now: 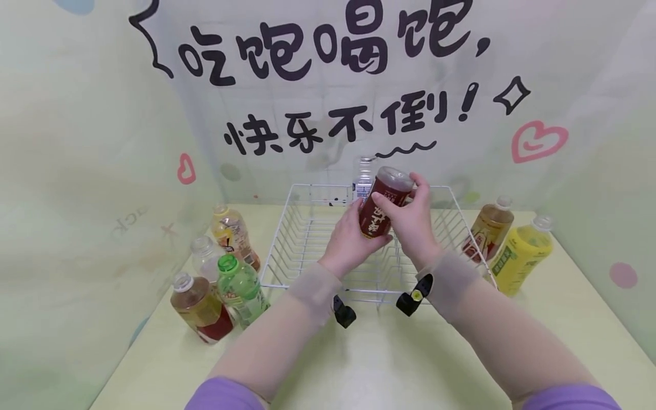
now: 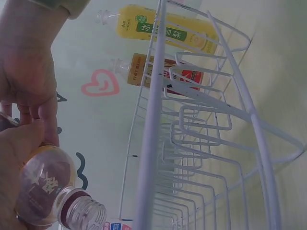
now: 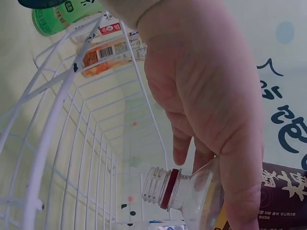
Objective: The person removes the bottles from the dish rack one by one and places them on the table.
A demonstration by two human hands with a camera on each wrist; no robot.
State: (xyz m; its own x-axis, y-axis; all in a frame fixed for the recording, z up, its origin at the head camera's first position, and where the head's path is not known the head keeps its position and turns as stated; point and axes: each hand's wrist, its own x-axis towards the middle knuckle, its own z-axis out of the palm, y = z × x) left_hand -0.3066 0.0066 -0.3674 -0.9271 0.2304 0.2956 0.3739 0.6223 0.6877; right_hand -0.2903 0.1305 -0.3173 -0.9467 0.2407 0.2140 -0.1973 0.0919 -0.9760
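Note:
Both hands hold one plastic bottle (image 1: 377,212) with a dark red label and white lettering, above the white wire rack (image 1: 302,250). It is tilted, its clear base up and to the right in the head view. The right hand (image 1: 412,219) grips the upper part near the base, thumb across the label. The left hand (image 1: 351,242) is round the lower part and covers the neck there. Both wrist views show the capless threaded neck (image 3: 162,188), with a dark red ring below the threads. In the left wrist view the bottle (image 2: 48,184) looks see-through at its shoulder.
A clear bottle (image 1: 364,181) with a blue-and-white label stands at the rack's back. On the left are a green bottle (image 1: 241,287), a brown-red bottle (image 1: 202,307), a clear bottle (image 1: 204,256) and an orange-labelled bottle (image 1: 233,230). Right are a brown bottle (image 1: 489,225) and yellow bottle (image 1: 523,253).

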